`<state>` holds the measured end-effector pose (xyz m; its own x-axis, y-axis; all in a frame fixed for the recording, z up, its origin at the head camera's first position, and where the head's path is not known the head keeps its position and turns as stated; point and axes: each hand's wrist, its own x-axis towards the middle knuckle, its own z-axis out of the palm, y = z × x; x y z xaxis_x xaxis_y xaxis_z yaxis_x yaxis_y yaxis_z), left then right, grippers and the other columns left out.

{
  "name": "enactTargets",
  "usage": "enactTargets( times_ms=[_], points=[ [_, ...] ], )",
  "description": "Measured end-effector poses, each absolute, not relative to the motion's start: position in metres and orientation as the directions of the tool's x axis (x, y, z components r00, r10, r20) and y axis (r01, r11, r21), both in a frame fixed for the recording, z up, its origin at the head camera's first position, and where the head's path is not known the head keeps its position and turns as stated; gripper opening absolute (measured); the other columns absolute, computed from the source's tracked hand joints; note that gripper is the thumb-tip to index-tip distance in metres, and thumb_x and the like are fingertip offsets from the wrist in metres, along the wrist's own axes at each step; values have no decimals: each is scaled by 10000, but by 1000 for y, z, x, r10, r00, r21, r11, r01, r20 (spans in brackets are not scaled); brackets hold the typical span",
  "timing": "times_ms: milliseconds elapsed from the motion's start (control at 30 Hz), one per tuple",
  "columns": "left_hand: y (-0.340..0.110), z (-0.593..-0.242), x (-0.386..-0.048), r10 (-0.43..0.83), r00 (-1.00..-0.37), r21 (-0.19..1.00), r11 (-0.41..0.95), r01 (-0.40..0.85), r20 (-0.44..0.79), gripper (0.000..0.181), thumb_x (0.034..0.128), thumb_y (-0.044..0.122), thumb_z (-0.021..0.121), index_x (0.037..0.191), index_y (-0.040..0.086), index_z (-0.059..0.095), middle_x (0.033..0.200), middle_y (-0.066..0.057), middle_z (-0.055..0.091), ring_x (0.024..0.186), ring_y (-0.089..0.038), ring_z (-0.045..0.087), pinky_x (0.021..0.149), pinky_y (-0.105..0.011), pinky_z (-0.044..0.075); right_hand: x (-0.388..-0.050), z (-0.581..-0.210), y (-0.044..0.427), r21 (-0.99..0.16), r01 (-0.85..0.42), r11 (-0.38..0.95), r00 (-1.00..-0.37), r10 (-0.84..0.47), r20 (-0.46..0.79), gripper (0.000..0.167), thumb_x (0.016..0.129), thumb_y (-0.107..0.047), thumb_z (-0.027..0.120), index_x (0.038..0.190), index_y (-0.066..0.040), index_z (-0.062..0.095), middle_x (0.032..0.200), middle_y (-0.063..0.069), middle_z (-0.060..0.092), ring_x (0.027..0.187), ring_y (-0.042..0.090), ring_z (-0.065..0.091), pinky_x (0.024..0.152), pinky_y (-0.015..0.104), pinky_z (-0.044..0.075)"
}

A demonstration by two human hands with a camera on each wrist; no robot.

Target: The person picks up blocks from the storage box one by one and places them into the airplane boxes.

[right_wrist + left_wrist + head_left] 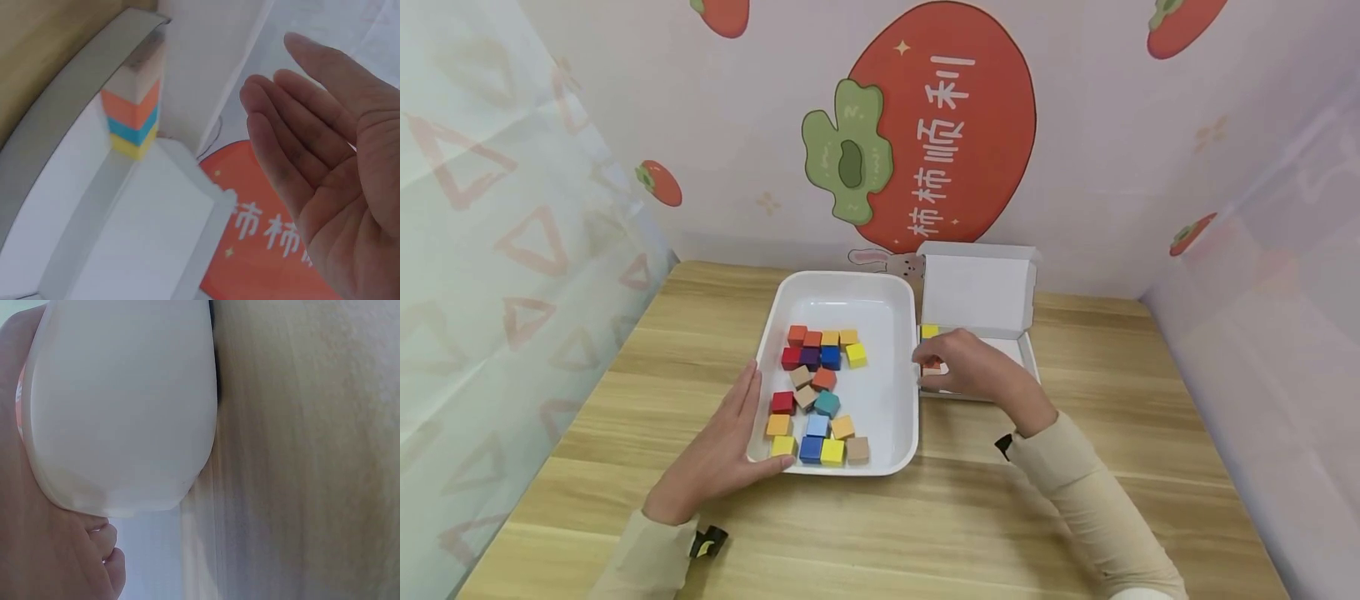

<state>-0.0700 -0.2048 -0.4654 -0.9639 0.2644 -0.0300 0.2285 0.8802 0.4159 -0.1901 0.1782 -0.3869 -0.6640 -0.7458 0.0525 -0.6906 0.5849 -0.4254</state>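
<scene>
My left hand (718, 450) lies against the near left corner of a white tray (895, 417), thumb along the front rim and fingers stretched along the left side. Loose coloured cubes lie in the tray, among them a teal cube (827, 404) and a yellow cube (856, 355). My right hand (973, 367) hovers over the left side of an open white box (977, 292), fingers gently bent and apart from the thumb, holding nothing. Along one box wall, the right wrist view shows a row of yellow, blue, orange (125, 109) and plain wooden (131, 81) cubes.
The tray and box stand side by side on a wooden table (1000, 517). Behind them rises a printed backdrop (1097, 167) with a large red persimmon. The box lid stands raised toward the backdrop. Pale sheets hang at both sides.
</scene>
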Motion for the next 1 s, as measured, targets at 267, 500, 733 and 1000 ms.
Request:
enactTargets(
  times_ms=[267,500,733,1000],
  points=[
    [-205,-465,-72,267,-963,420,878,227,-36,1353,798,774,716,1705,107,-34,1804,-83,-72,1644,-388,111,1181,-680,395,-174,-382,149,-468,-674,571,-595,-796,-113,379,878,-161,874,1223,-39,774,1190,110,798,1046,239,767,922,363,647],
    [-206,-465,-74,263,-964,409,883,229,-29,1346,804,777,712,1705,108,-30,1804,-88,-64,1645,-389,110,1193,-687,378,-160,-396,122,-412,-690,595,-549,-801,-239,438,902,-247,862,1292,-80,753,1250,73,785,1107,214,755,965,338,635],
    [-209,-463,-72,272,-962,368,898,240,-36,1353,796,798,701,1704,87,-6,1803,-99,-61,1653,-383,87,1221,-690,330,-148,-413,103,-320,-741,590,-519,-806,-285,427,901,-335,859,1257,-115,774,1192,19,798,944,87,699,877,233,613],
    [-202,-458,-80,320,-947,331,897,295,-24,1413,751,847,697,1695,32,33,1795,-162,-9,1650,-407,61,1265,-655,293,-140,-429,94,-331,-725,604,-528,-796,-295,206,898,-213,836,1085,-139,790,962,-38,769,766,50,593,753,182,555]
  ],
)
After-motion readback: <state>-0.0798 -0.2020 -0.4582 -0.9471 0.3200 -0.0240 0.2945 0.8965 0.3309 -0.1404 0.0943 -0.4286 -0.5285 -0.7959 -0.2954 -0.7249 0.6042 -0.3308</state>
